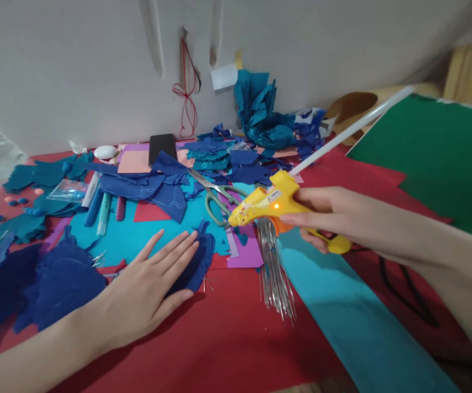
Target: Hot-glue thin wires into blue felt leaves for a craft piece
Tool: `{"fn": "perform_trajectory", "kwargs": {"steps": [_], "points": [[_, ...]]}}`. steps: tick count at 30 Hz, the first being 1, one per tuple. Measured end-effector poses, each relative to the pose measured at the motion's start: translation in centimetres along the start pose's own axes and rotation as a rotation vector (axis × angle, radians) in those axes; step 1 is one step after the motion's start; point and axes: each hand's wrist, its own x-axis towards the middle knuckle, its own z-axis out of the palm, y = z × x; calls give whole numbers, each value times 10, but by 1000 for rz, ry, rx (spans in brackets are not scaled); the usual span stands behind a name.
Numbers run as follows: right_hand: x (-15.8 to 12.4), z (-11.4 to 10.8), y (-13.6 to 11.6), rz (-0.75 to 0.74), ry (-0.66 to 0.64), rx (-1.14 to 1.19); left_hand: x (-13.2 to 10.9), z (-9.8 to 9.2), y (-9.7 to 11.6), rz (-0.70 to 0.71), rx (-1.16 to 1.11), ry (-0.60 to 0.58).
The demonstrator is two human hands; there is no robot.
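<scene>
My left hand (145,289) lies flat with fingers spread, pressing on a dark blue felt piece (203,254) on the red sheet. Thin wire ends poke out at that piece's lower edge. In my right hand (321,215) is a yellow glue gun (264,202), its nozzle pointing left and a small orange light lit on its side. A long white glue stick (350,131) sticks out of its back. Beneath the gun lies a bundle of silver wires (276,273). Scissors with green handles (217,204) rest open just left of the nozzle.
Blue felt shapes (64,278) lie at the left, near several markers (103,214). Farther back are a black phone (162,148) and crumpled teal felt (260,109). A green board (436,158) stands at right; a cord trails below my right forearm.
</scene>
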Motion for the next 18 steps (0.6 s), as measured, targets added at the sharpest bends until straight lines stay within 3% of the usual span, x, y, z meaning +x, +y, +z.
{"fn": "perform_trajectory", "kwargs": {"steps": [3, 7, 9, 11, 14, 16, 18], "points": [[0, 1, -2, 10, -6, -2, 4, 1, -1, -26, 15, -5], [-6, -3, -5, -135, 92, -50, 8, 4, -1, -34, 41, 10], [-11, -6, -7, -217, 316, -177, 7, 7, -1, -30, 64, 43], [-16, -11, -7, -286, 653, -396, 7, 10, -1, -24, 89, 81], [-25, -24, -4, -274, 1079, -692, 8, 13, -2, -7, 105, 123], [-30, -36, 0, -154, 1157, -681, 8, 15, -3, 2, 104, 152], [-30, -47, 6, -44, 1072, -436, 9, 15, -4, -1, 105, 182]]}}
